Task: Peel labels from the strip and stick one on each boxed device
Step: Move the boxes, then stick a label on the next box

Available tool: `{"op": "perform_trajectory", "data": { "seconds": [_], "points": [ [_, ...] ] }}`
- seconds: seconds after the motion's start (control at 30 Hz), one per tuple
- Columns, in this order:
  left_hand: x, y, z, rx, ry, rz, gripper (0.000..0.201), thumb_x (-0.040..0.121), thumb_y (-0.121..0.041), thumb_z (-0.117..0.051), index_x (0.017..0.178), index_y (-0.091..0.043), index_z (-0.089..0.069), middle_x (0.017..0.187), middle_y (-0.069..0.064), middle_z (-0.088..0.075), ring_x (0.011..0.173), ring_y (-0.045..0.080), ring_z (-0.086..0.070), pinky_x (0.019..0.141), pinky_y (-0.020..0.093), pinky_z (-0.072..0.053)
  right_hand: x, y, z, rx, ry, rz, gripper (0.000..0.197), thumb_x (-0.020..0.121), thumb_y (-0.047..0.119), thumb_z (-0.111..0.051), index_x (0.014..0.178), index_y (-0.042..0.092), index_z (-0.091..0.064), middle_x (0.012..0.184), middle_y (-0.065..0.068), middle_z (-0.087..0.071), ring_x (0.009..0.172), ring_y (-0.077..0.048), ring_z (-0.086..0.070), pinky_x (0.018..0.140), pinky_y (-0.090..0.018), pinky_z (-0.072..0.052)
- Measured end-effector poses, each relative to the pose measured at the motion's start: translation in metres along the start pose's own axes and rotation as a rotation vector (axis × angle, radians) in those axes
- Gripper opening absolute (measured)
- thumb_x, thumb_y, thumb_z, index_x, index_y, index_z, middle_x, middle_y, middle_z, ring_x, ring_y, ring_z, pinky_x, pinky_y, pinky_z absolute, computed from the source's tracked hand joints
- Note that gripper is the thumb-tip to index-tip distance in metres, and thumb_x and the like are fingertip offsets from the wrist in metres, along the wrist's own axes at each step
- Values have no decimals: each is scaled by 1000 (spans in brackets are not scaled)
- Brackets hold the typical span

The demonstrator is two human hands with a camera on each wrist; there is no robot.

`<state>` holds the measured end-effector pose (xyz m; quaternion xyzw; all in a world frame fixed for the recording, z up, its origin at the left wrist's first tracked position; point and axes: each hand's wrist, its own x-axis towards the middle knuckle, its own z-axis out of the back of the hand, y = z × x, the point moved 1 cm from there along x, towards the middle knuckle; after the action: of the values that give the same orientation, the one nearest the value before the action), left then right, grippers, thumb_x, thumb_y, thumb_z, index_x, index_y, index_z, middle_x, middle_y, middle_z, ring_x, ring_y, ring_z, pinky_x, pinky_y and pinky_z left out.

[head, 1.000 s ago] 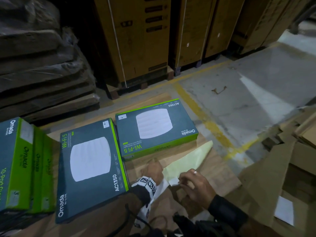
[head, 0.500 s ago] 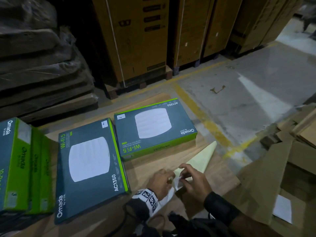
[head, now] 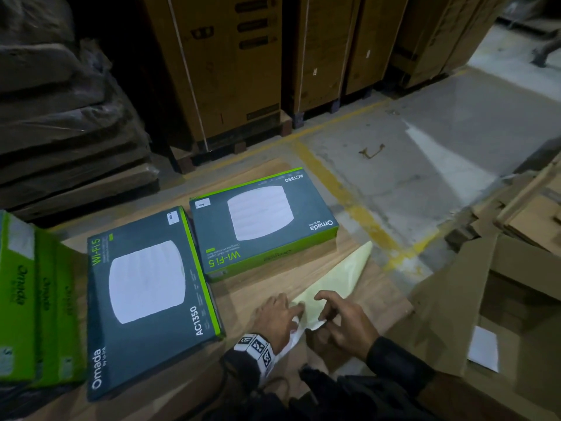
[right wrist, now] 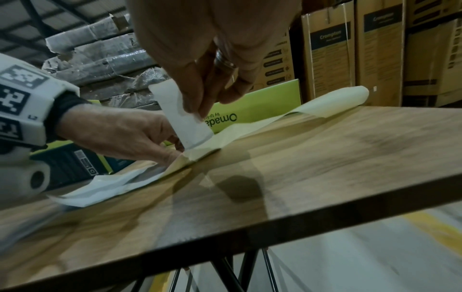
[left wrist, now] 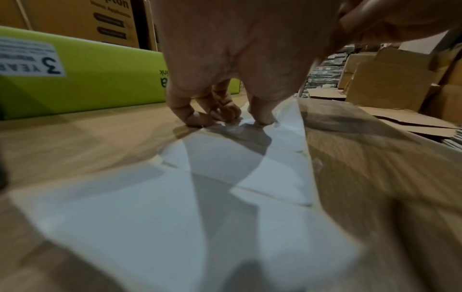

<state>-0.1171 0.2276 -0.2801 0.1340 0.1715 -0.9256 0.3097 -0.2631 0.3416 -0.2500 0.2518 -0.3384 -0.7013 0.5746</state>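
Note:
A pale yellow label strip (head: 340, 278) lies across the wooden table (head: 358, 302); its near part still carries white labels (left wrist: 200, 207). My left hand (head: 282, 314) presses the strip (right wrist: 250, 126) down with its fingertips (left wrist: 197, 118). My right hand (head: 331, 311) pinches a white label (right wrist: 185, 120) and lifts it half off the backing. Two dark Omada boxes lie flat: one (head: 148, 299) left of my hands, one (head: 261, 223) beyond them. Each has a small white sticker at a far corner.
Green Omada boxes (head: 30, 299) stand on edge at the table's left. Flattened cardboard (head: 473, 299) is piled to the right, beyond the table's edge (right wrist: 325, 213). Tall brown cartons (head: 227, 71) on pallets stand behind, and wrapped stacks (head: 60, 117) at the far left.
Both hands shifted forward along the strip. My right hand has closed on a white label and raised it from the backing while the left holds the strip down.

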Motion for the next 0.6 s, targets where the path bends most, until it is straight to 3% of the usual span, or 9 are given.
{"op": "perform_trajectory", "data": {
  "seconds": [0.17, 0.27, 0.37, 0.5, 0.6],
  "points": [
    [-6, -1, 2, 3, -49, -17, 36, 94, -30, -46, 128, -39, -39, 108, 6, -43, 99, 27, -45, 71, 35, -34, -6, 7, 14, 105, -143, 12, 56, 74, -2, -66, 111, 36, -49, 72, 11, -57, 70, -4, -57, 68, -22, -50],
    [-8, -5, 7, -6, -62, -25, 28, 95, -28, -43, 121, -37, -41, 105, 7, -44, 95, 29, -47, 66, 35, -33, 1, 15, 28, 275, -236, -89, 54, 73, -5, -73, 108, 31, -52, 75, 7, -61, 67, -9, -61, 66, -20, -51],
    [-9, -7, 14, -21, 11, -5, 28, 94, -24, -44, 121, -27, -45, 110, 11, -45, 100, 32, -47, 73, 40, -40, 14, 27, 28, 382, -238, -189, 60, 69, -9, -73, 109, 31, -52, 75, 0, -62, 62, -18, -60, 65, -23, -49],
    [-24, -4, 33, -176, -40, 50, 28, 94, -19, -46, 120, -15, -53, 115, 13, -51, 107, 33, -51, 86, 38, -43, 31, 43, 10, 442, -206, -233, 61, 69, -8, -72, 111, 30, -50, 76, 4, -61, 61, -11, -58, 68, -25, -49],
    [-40, 15, 50, -385, -161, 101, 22, 89, -19, -51, 106, -12, -62, 101, 10, -61, 96, 28, -57, 74, 30, -42, 45, 57, -4, 421, -161, -229, 58, 68, -4, -76, 110, 29, -51, 76, 5, -62, 58, -6, -56, 68, -21, -48]
  ]
}}
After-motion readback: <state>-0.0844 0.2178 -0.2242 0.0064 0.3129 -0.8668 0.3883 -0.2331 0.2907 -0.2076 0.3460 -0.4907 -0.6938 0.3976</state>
